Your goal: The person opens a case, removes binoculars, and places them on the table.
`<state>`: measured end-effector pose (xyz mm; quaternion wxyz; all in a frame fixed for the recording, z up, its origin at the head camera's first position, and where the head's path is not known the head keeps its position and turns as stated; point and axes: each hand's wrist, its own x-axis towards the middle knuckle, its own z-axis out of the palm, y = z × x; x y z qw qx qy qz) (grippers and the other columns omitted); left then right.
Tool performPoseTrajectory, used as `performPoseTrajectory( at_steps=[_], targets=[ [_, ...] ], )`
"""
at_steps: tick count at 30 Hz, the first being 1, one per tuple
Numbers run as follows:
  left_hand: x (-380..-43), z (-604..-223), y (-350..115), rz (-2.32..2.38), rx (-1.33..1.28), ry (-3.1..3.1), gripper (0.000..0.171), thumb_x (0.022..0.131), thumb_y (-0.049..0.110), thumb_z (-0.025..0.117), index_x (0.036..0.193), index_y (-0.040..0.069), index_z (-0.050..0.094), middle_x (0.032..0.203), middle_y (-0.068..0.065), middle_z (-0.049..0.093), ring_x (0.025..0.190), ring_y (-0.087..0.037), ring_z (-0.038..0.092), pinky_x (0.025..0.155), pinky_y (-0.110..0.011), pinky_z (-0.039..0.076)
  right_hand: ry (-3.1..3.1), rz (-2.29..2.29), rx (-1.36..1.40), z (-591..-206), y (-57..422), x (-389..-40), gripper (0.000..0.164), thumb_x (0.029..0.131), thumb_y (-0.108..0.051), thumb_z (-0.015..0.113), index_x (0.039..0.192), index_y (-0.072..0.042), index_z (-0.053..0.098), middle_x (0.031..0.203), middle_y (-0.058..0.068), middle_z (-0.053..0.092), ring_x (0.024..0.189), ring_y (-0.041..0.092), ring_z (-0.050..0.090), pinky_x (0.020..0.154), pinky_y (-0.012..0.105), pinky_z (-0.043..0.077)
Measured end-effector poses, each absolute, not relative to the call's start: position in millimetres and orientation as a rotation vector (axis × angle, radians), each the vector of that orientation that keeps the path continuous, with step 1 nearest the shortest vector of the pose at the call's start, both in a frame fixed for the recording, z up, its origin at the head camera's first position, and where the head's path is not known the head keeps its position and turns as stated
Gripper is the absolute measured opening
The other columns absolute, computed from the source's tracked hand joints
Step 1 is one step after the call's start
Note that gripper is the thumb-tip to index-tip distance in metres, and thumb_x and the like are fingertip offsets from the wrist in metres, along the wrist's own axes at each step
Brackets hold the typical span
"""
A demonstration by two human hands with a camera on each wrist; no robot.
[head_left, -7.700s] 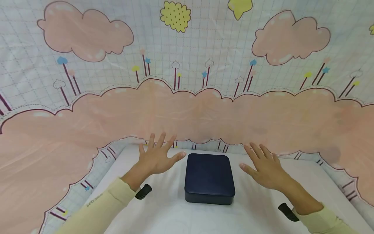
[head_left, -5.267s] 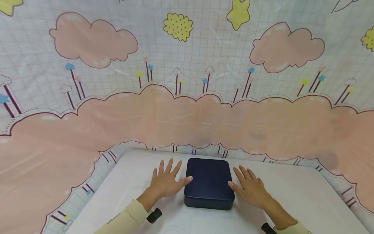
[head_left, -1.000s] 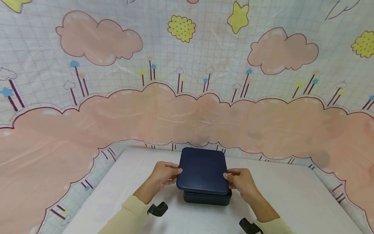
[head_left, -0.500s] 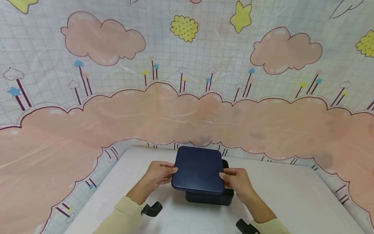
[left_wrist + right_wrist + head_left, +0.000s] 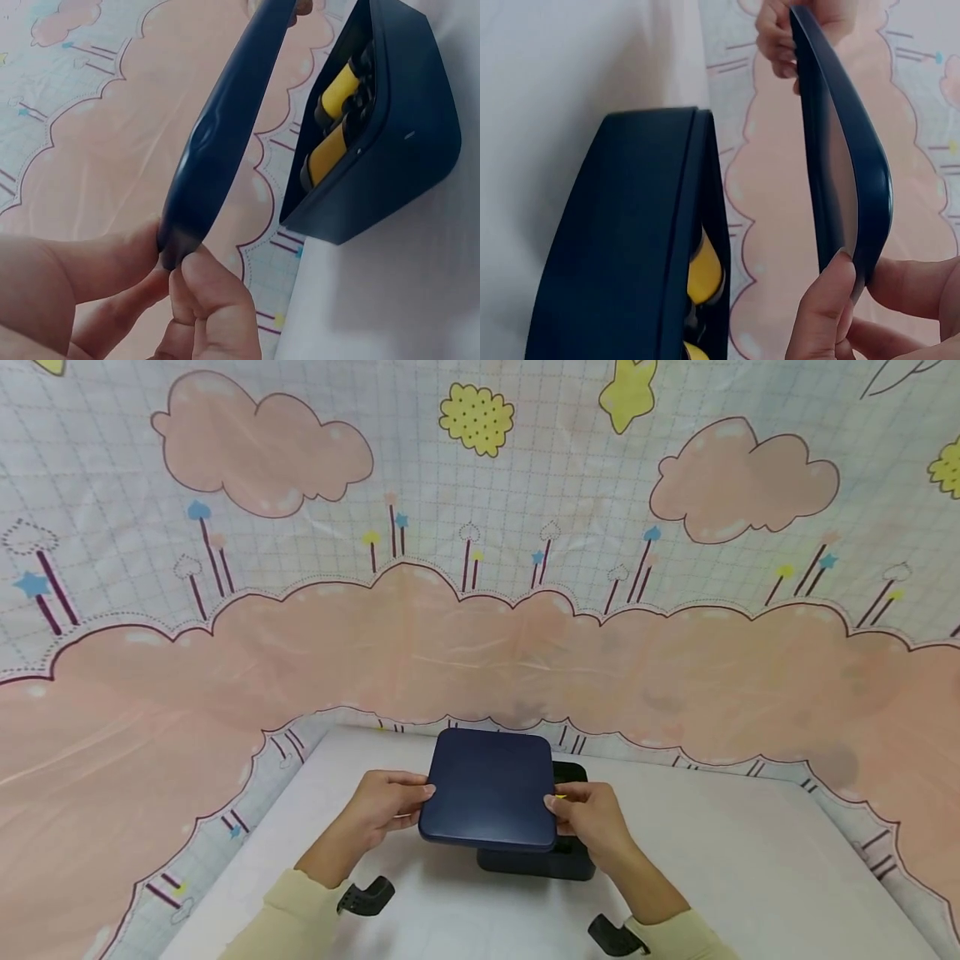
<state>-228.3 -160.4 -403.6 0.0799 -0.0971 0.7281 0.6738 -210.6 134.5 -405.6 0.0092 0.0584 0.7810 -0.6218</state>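
From afar, I see the left hand point(image 5: 381, 806) and right hand point(image 5: 597, 820) pinching opposite edges of the navy lid point(image 5: 487, 789), shifted left since a second ago, apart from its box point(image 5: 536, 864) on the white table point(image 5: 450, 931), yellow-and-black cylinders point(image 5: 340, 91) showing inside.

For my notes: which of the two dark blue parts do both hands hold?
The flat lid: the left hand and right hand pinch its opposite edges. The deeper box, with yellow things inside, rests on the white table, held by neither.

White table point(image 5: 750, 852) seen across lower part of head view; dark blue box point(image 5: 536, 865) set on it, right of lower centre.
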Motion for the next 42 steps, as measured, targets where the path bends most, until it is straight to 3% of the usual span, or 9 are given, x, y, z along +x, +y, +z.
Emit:
performPoseTrajectory(
  at_steps=[11,28,42],
  targets=[
    [-222.0,-399.1,-184.7,1.989,-0.300,2.209,0.030,0.084,0.010,0.077,0.112,0.000,0.071,0.088,-0.007,0.073,0.070,-0.016,0.065,0.065,-0.026,0.057,2.389,-1.992,0.114,-405.7,114.5,-208.8,0.028,0.088,-0.006,0.072,0.113,0.006,0.069,0.091,0.013,0.070,0.067,0.014,0.066,0.062,0.028,0.060],
    [-211.5,-398.4,-235.2,1.952,-0.263,2.228,0.042,0.083,0.016,0.079,0.119,-0.001,0.068,0.093,-0.003,0.072,0.075,-0.016,0.066,0.068,-0.027,0.058,2.319,-1.999,-0.007,-406.7,78.0,-205.2,0.041,0.088,-0.014,0.074,0.123,0.005,0.065,0.094,0.012,0.068,0.071,0.013,0.070,0.069,0.030,0.062],
    [-206.8,-395.7,-263.6,1.906,-0.219,2.249,0.045,0.085,0.018,0.077,0.124,-0.003,0.065,0.093,0.001,0.071,0.078,-0.013,0.064,0.070,-0.026,0.057,2.260,-2.029,-0.005,-410.0,51.2,-205.5,0.041,0.088,-0.016,0.074,0.123,0.004,0.065,0.093,0.011,0.065,0.071,0.012,0.069,0.071,0.030,0.062]
  ],
)
